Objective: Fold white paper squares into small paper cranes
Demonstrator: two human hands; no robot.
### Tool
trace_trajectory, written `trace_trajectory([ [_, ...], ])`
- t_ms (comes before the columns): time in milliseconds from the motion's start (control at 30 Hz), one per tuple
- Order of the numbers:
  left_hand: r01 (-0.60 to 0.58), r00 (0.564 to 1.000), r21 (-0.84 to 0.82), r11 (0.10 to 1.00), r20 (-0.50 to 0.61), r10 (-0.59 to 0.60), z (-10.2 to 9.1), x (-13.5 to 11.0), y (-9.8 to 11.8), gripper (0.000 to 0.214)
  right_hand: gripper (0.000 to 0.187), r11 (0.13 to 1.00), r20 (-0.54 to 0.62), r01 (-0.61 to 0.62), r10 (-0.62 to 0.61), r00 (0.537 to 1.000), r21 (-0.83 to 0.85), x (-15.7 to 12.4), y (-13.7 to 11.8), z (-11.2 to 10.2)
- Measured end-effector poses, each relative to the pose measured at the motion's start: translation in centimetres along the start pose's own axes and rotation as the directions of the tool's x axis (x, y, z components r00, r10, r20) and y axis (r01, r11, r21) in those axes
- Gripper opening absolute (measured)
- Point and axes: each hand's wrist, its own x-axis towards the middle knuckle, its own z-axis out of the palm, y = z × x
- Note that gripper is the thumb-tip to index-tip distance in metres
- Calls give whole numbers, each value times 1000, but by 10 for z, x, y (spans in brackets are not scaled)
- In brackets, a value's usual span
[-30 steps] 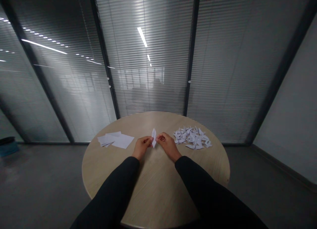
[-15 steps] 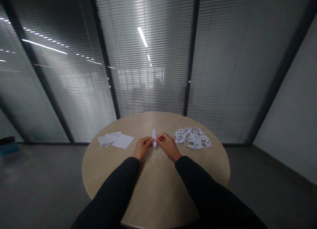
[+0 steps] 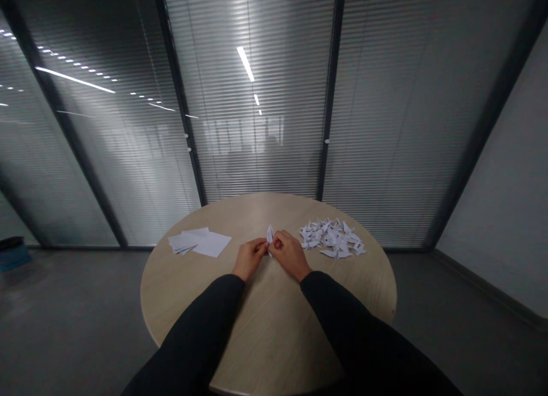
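Observation:
A small folded piece of white paper (image 3: 269,234), narrow and pointed at the top, stands between my two hands over the middle of the table. My left hand (image 3: 249,257) pinches it from the left with thumb and fingertips. From the other side my right hand (image 3: 289,253) grips it, fingers curled in. The fingertips of both hands almost meet and cover the paper's lower part. Flat white paper sheets (image 3: 213,245) lie to the left of my left hand. To the right of my right hand is a pile of folded white paper pieces (image 3: 331,237).
The round wooden table (image 3: 274,333) has its far edge close to a glass partition with blinds (image 3: 261,168). A plain wall (image 3: 505,213) stands at the right. On the floor at far left sits a blue and black container (image 3: 13,253).
My hands have drawn closer together around the folded paper. The paper has shifted slightly right, and more of its lower part is covered. The sheets and the pile have stayed put.

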Motion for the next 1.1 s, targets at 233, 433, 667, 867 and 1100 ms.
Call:
trace_trajectory([
  [233,-106,994,290,951,2,111,0,-6,5,32,9,982,53,65,-57,997,-177,-4,-4,-2],
  [433,-143,989,455,879,25,148,0,-9,12,34,14,964,112,107,-82,990,-242,-3,-6,-4],
  [667,-165,985,542,824,56,161,3,-10,9,38,19,939,124,92,-53,991,-331,-4,-9,-3],
  [867,-124,992,647,753,54,117,4,-13,14,39,18,955,122,85,-52,991,-284,-4,-9,-3],
  [1100,-101,995,687,720,49,93,4,-13,17,41,13,981,96,55,-37,995,-185,-3,-6,0],
])
